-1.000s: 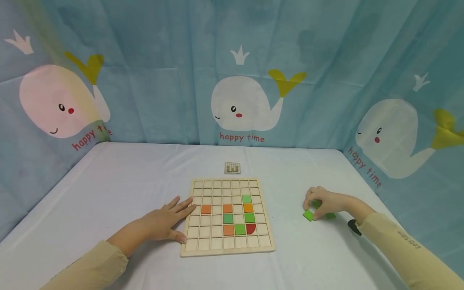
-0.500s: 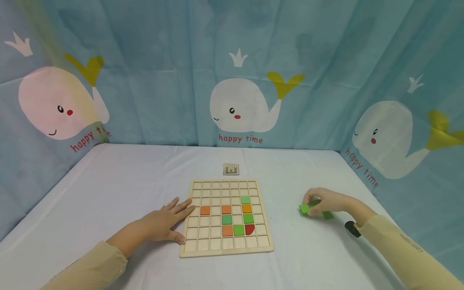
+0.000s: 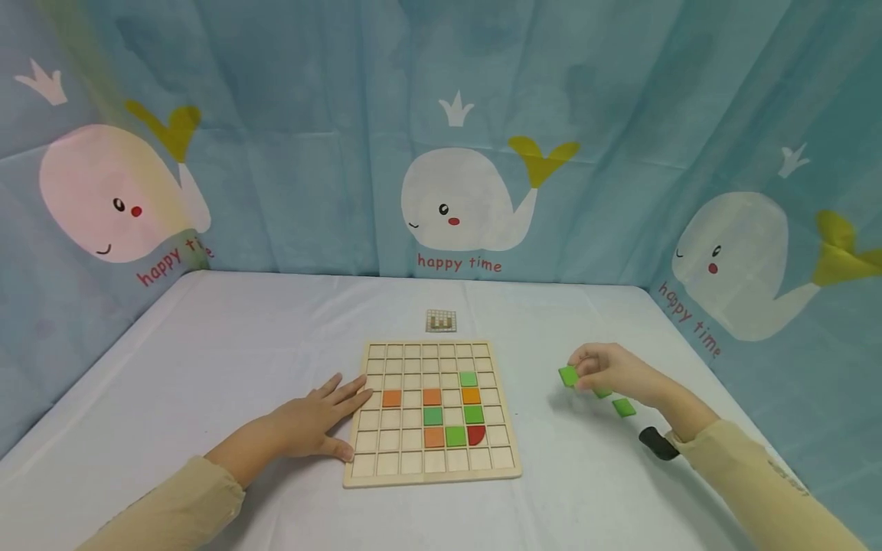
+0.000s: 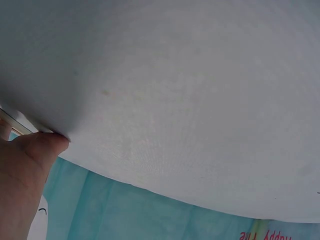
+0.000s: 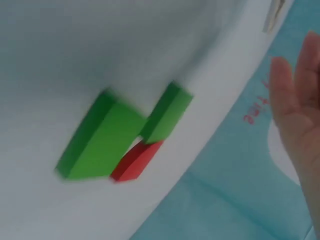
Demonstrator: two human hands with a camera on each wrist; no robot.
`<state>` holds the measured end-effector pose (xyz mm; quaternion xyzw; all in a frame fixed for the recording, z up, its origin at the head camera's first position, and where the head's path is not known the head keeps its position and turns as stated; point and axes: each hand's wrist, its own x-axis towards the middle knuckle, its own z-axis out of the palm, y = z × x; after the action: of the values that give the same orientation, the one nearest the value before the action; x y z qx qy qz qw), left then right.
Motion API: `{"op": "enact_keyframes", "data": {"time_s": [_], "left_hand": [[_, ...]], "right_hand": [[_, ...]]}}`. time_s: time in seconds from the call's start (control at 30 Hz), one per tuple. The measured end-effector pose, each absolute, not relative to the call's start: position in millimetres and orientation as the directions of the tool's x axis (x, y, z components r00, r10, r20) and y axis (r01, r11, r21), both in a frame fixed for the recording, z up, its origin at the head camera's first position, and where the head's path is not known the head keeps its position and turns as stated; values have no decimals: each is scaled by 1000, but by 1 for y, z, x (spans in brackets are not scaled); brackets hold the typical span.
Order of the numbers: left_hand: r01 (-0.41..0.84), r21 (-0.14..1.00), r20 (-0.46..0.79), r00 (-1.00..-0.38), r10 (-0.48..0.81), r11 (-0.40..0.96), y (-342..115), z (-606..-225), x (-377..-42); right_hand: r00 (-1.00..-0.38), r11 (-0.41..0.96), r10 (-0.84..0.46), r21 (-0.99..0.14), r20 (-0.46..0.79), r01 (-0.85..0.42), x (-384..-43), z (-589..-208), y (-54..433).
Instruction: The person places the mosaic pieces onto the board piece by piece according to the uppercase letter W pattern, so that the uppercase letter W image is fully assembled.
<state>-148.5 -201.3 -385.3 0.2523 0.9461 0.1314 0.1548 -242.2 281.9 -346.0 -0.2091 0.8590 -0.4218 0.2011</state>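
My left hand point(image 3: 303, 422) lies with spread fingers at the left edge of a square wooden grid board point(image 3: 434, 480); its fingertips and thumb touch the rim. In the left wrist view the thumb point(image 4: 42, 147) shows beside the board's edge. Off to the right of the board, my right hand point(image 3: 616, 371) pinches a green square tile point(image 3: 568, 376) between thumb and fingers, raised over the table. Below that hand a loose green tile point(image 3: 624, 407) lies on the cloth. The right wrist view shows two green tiles point(image 5: 105, 140) and a red piece point(image 5: 136, 162) there, part of the hand at right.
Orange tiles point(image 3: 391, 399), green tiles point(image 3: 456, 436) and a red quarter-round piece point(image 3: 476, 435) sit in the board's cells. A small pattern card point(image 3: 441, 321) lies behind the board. A whale-print curtain point(image 3: 310, 191) surrounds the white table point(image 3: 241, 344).
My right hand has picked up the green tile and lifted it a little away and to the left, uncovering the tiles beneath. My left hand has stayed at the board.
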Motion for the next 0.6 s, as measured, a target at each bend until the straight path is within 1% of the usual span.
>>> {"op": "enact_keyframes", "data": {"time_s": [0.1,0.23,0.37,0.6], "left_hand": [[441,325,-223,-824,521,837,-202,-384,-149],[444,324,-219,-824,523,835,-201,-383,-148],[434,329,-226,-826,516,838,-201,-382,-148],[436,338,-228,-822,522,834,-200,-383,-147]], "right_hand": [[-852,537,-494,-832,-173,-142,-240,-343,273],[-864,513,-467,-853,-189,-91,-236,-340,262],[-871,497,-450,-866,-198,-60,-232,-338,250],[-880,512,-423,-858,-217,-34,-227,-335,228]]}}
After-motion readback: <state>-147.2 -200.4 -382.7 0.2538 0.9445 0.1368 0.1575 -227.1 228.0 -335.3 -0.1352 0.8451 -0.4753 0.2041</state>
